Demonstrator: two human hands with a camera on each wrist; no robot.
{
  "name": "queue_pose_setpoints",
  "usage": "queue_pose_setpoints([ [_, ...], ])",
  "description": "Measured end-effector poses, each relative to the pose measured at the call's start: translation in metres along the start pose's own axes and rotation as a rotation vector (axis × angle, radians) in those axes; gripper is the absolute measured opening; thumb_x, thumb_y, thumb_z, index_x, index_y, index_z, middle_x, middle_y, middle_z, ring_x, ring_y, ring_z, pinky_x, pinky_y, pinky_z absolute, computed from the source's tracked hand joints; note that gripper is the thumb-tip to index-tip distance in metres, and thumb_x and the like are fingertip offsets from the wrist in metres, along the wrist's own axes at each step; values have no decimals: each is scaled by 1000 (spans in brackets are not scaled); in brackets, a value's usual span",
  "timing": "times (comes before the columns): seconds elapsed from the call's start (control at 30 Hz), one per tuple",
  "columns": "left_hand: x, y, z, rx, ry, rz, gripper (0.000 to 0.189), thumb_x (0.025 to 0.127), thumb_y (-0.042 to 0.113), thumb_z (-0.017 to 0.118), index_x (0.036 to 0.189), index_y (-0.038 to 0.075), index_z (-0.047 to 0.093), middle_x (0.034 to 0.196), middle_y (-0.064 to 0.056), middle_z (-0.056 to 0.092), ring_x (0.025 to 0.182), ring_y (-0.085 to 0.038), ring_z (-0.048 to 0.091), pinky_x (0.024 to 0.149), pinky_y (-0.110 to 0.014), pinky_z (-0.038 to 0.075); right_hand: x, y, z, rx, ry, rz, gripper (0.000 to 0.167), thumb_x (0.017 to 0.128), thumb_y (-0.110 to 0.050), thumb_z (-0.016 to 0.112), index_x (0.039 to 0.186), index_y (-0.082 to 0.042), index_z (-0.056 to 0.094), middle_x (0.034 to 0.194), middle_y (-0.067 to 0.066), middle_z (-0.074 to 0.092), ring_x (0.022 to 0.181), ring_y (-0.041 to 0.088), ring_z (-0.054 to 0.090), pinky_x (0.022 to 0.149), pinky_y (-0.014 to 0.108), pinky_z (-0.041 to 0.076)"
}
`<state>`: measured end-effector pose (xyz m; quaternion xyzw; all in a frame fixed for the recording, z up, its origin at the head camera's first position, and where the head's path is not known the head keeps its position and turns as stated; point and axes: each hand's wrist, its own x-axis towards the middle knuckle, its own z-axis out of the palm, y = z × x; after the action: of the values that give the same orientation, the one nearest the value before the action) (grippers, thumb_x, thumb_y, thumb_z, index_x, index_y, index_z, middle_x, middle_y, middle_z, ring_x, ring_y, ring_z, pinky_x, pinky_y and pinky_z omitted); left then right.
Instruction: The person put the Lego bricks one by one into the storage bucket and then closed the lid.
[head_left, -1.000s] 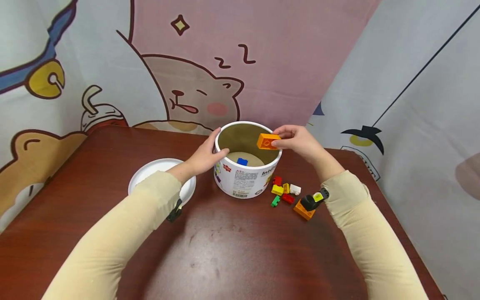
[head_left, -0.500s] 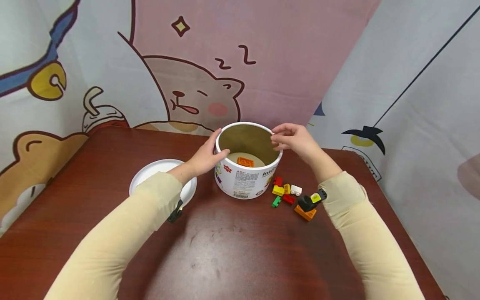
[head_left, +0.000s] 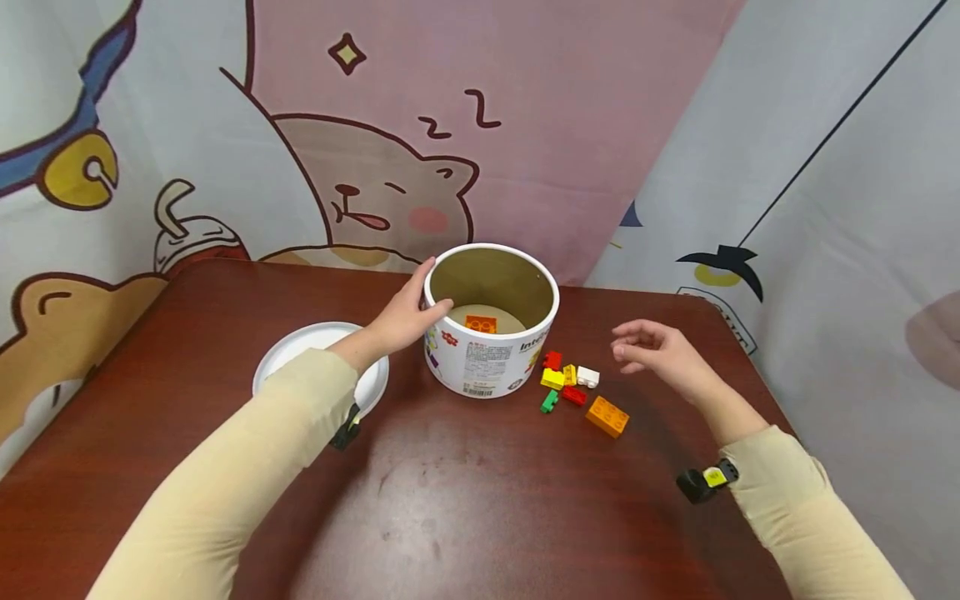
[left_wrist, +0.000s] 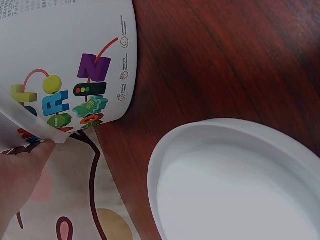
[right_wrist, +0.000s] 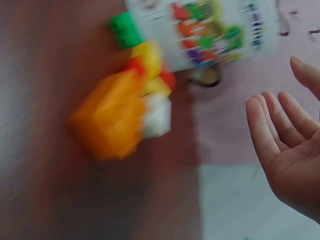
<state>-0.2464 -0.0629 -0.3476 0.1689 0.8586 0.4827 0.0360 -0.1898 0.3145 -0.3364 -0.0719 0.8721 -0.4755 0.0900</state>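
Observation:
My left hand (head_left: 403, 321) holds the rim of a white printed bucket (head_left: 491, 367), the thumb over the edge and the fingers along the outer wall. Inside, an orange toy brick (head_left: 481, 324) lies on the bucket's floor, its lower part hidden by the front wall. To the right, above the table, my right hand (head_left: 663, 354) has nothing in it and its fingers are relaxed. Nearest to it is a second orange toy brick (head_left: 607, 417), studs up on the table. The right wrist view shows that brick (right_wrist: 112, 115) blurred.
Beside the bucket's right side lie several small bricks: a red one (head_left: 552, 360), a yellow one (head_left: 552, 379), a white one (head_left: 588, 377) and a green one (head_left: 550, 402). A white round lid (head_left: 300, 342) rests left of the bucket, partly under my left forearm. A printed curtain (head_left: 570, 100) stands behind the table.
The orange brick went from my right hand into the bucket, covering the blue brick seen there earlier. My right hand then moved right, away from the rim. The left hand stays at the bucket.

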Motion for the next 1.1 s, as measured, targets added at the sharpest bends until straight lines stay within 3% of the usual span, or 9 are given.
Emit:
queue_pose_setpoints([
  [0.1, 0, -1, -1, 6, -1, -2, 77, 91, 26, 55, 151, 8, 9, 153, -18, 21, 135, -31, 33, 112, -45, 27, -11, 22, 4, -31, -29, 38, 47, 90, -23, 62, 124, 6, 48, 105, 17, 62, 90, 17, 65, 75, 32, 56],
  [0.2, 0, -1, -1, 3, -2, -5, 78, 91, 27, 55, 151, 9, 8, 154, -17, 21, 135, -30, 34, 112, -45, 28, -19, 40, 10, -55, -41, 73, 48, 90, -23, 62, 125, 6, 48, 112, 26, 59, 94, 25, 63, 75, 32, 56],
  [0.43, 0, 0, 0, -4, -3, -2, 77, 91, 25, 55, 151, 8, 9, 153, -18, 21, 135, -31, 34, 112, -45, 28, -24, 67, 22, -62, -88, 116, 50, 88, -22, 65, 125, 7, 49, 113, 24, 59, 88, 11, 60, 72, 25, 55],
  [0.6, 0, 1, -1, -3, -6, 0, 77, 91, 25, 55, 151, 8, 8, 153, -18, 21, 135, -31, 33, 112, -45, 28, -25, 71, 32, -181, -95, 54, 49, 82, -23, 71, 120, 4, 54, 109, 19, 60, 90, 18, 56, 73, 21, 51],
  [0.77, 1, 1, -2, -4, -3, 9, 77, 91, 24, 55, 150, 7, 8, 153, -19, 21, 135, -32, 33, 112, -45, 28, -26, 69, 39, -328, -89, 29, 52, 78, -27, 75, 117, 0, 56, 105, 12, 60, 92, 22, 53, 79, 29, 48],
  [0.93, 0, 0, -2, -2, -7, 0, 77, 91, 25, 55, 151, 8, 8, 153, -18, 21, 135, -32, 33, 112, -45, 28, -26, 68, 41, -367, -96, 58, 49, 77, -26, 76, 114, 0, 57, 104, 11, 61, 92, 22, 53, 82, 36, 48],
  [1.1, 0, 0, -1, -1, -4, -1, 77, 91, 26, 55, 150, 8, 8, 153, -18, 21, 135, -31, 34, 112, -45, 28, -27, 68, 38, -335, -59, 69, 44, 78, -21, 74, 112, 1, 56, 104, 14, 60, 93, 24, 54, 80, 32, 48],
])
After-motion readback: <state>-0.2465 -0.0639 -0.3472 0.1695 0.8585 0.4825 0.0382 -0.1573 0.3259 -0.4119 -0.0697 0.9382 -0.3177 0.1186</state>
